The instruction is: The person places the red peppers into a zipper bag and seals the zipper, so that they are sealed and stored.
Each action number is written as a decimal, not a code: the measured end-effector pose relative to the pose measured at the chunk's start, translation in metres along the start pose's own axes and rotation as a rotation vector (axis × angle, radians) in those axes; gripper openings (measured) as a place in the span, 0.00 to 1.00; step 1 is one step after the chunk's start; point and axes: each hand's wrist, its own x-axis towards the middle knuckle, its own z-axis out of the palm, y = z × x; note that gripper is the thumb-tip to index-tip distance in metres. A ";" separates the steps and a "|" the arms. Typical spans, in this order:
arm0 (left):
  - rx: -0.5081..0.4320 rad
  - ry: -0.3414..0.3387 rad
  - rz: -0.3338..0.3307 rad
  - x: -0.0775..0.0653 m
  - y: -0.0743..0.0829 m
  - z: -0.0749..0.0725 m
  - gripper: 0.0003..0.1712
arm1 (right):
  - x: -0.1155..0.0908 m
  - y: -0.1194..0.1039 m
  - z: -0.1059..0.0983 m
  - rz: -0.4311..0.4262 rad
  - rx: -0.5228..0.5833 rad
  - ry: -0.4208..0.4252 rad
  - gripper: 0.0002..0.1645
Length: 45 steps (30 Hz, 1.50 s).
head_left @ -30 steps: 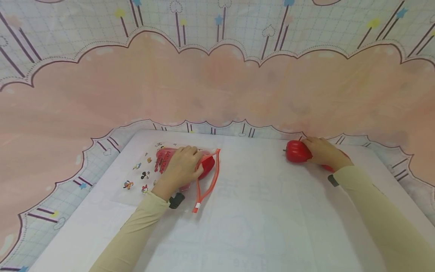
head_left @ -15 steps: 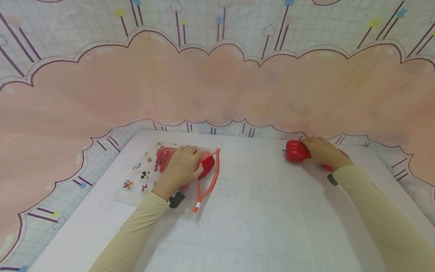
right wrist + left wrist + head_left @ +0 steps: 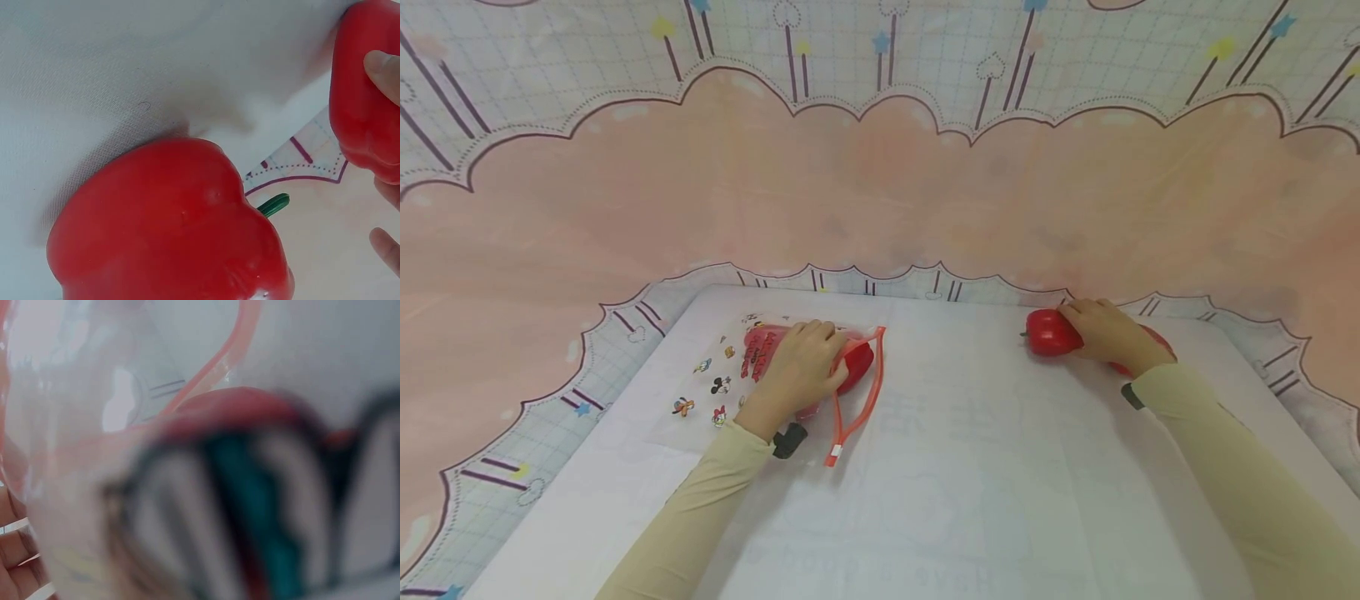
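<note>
In the head view, the printed clear bag (image 3: 721,385) is covered in part by the left hand (image 3: 801,362), whose fingers are bent over the plastic, with the thumb near the orange strip (image 3: 880,358) of the mouth. For a good hold, the bag is best pinned lightly, so that the strip is left spread and the red item (image 3: 856,368) inside is not squeezed. At the far right of the white surface (image 3: 962,467), the front pepper (image 3: 1051,333) is clasped by the right hand (image 3: 1108,333), its stem pointed left; the rear pepper (image 3: 1161,338) is half hidden by the wrist.

In the left wrist view, clear plastic and a rounded red shape are shown, much blurred; only a few bent fingers are caught at the edge.

In the right wrist view, the front pepper is seen clamped between thumb and fingers. It is best gripped around its broad body, with the rear pepper left unknocked. Both peppers look smooth, glossy and lobed; a short green stem is shown on the rear one.
</note>
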 end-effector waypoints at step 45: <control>0.005 0.020 0.008 0.001 -0.002 0.000 0.13 | -0.013 -0.068 -0.032 -0.316 -0.152 0.353 0.45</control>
